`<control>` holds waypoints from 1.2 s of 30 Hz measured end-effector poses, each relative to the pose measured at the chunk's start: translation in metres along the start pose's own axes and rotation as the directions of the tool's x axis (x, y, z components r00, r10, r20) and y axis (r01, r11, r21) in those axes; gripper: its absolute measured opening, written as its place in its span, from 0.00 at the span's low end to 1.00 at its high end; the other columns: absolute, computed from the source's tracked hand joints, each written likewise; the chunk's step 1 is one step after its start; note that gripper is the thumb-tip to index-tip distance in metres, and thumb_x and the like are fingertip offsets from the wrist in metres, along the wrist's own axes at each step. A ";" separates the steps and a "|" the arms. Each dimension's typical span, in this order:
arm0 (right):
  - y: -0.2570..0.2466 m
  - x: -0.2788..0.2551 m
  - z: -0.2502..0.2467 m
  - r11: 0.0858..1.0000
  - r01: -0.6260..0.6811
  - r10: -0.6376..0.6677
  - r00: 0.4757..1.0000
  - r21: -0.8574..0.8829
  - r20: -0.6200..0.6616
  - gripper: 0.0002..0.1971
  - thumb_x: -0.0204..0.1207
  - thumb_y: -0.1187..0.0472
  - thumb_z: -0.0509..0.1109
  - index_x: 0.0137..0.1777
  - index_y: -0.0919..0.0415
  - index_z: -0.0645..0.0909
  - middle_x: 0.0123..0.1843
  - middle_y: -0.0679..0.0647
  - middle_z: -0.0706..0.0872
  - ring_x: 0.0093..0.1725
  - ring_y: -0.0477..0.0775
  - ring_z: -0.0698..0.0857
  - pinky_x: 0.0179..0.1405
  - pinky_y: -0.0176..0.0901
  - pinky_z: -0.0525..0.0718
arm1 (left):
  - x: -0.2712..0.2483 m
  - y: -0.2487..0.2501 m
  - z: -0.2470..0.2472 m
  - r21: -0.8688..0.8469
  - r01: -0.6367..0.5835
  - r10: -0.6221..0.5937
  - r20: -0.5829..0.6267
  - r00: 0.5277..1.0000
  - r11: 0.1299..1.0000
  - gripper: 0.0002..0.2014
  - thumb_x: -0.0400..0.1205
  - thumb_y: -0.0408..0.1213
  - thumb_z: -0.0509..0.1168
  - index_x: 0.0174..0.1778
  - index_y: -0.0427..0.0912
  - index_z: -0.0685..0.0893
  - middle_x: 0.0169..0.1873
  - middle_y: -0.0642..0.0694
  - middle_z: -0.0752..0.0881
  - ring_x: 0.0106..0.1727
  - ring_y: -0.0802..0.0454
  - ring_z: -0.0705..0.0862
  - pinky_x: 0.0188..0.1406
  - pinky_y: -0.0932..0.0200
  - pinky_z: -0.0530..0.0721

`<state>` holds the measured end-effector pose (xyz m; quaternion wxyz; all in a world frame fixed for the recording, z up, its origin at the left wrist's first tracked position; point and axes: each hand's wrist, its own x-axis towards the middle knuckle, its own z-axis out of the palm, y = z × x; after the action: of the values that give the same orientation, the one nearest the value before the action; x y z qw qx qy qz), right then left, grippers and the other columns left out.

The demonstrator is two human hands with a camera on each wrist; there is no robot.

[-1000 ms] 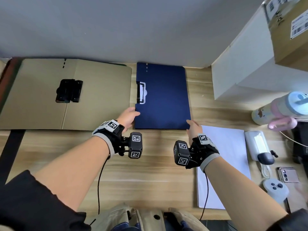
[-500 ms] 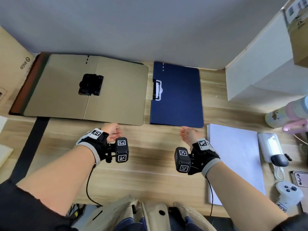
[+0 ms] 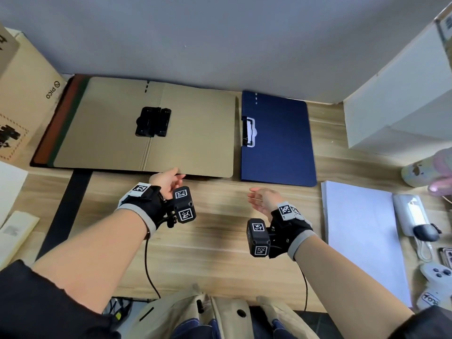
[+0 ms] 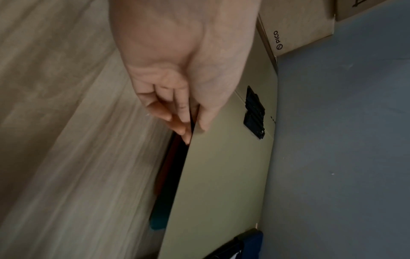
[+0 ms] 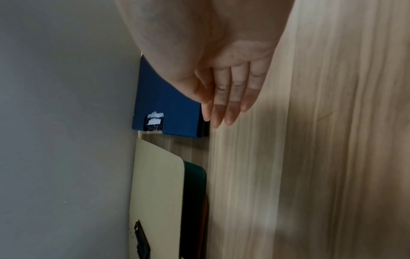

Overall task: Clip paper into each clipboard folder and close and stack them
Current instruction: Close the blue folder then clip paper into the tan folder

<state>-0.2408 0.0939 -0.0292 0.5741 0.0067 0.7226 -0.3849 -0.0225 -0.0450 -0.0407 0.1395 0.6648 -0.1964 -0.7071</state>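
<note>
A tan clipboard folder (image 3: 195, 133) lies open at the back left, with a black clip (image 3: 152, 124) at its middle. It rests on a green and a red folder (image 3: 71, 118). A closed blue folder (image 3: 281, 143) lies to its right against the wall. White paper (image 3: 359, 231) is stacked at the right. My left hand (image 3: 177, 176) pinches the tan folder's near edge (image 4: 186, 157), thumb on top and fingers (image 4: 177, 126) beneath. My right hand (image 3: 254, 196) hovers over the table in front of the blue folder (image 5: 168, 108), fingers (image 5: 230, 108) straight and holding nothing.
A PICO cardboard box (image 3: 29, 99) stands at the far left and a white box (image 3: 401, 99) at the back right. A pastel bottle (image 3: 430, 170), a white device (image 3: 413, 216) and a game controller (image 3: 437, 277) lie beyond the paper. The wooden table (image 3: 220, 241) shows between my arms.
Both hands have left the blue folder. My left hand moved left to the tan folder's near edge and took hold of it. My right hand drew back toward me.
</note>
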 end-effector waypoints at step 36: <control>0.100 -0.055 -0.106 0.925 0.031 -0.034 0.999 0.380 0.003 0.05 0.82 0.64 0.61 0.54 0.59 0.77 0.41 0.54 0.86 0.35 0.49 0.87 0.21 0.34 0.83 | -0.058 -0.032 0.070 0.807 -0.369 0.295 0.253 0.921 0.461 0.25 0.86 0.43 0.52 0.51 0.21 0.82 0.54 0.22 0.83 0.62 0.31 0.80 0.58 0.49 0.75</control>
<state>-0.2642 0.2484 -0.0334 0.5591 0.1038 0.6317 -0.5269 -0.0858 0.0160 -0.0013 -0.0710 0.5693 -0.6427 -0.5078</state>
